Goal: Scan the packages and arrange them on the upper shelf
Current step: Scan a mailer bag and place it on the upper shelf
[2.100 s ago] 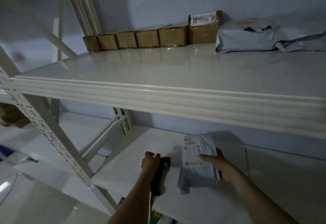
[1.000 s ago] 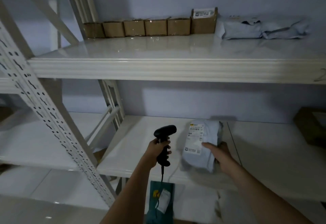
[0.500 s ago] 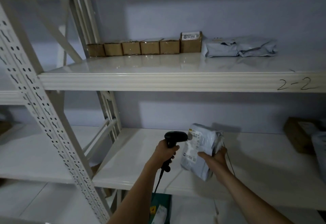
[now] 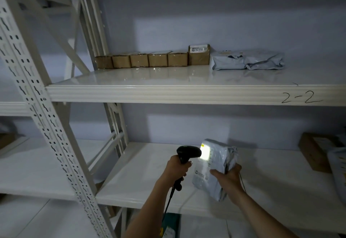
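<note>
Dim room, pale blue-grey wall point(image 4: 206, 13) behind white metal racking. Perforated upright point(image 4: 43, 125) runs diagonally across the left of the view. Upper shelf point(image 4: 168, 80) glossy, front edge hand-marked "2-2" point(image 4: 301, 98).

Along the back of the upper shelf: a row of five small cardboard boxes point(image 4: 140, 60), touching side to side, then a taller labelled box point(image 4: 198, 55) just beside them, then two grey poly mailers point(image 4: 247, 60) lying flat, ends touching.

Lower shelf point(image 4: 131, 172) mostly bare at centre; a brown carton point(image 4: 314, 153) near the right edge, with a pale item partly cut off by the frame beside it.

Left hand point(image 4: 177, 168) wrapped tight around the handle of a black barcode scanner point(image 4: 188, 153), cable hanging below. Right hand point(image 4: 229, 177) grips a grey poly mailer package point(image 4: 215, 163) from its right side, held above the lower shelf, label toward the scanner. Bright scanner light falls on the label's top.
</note>
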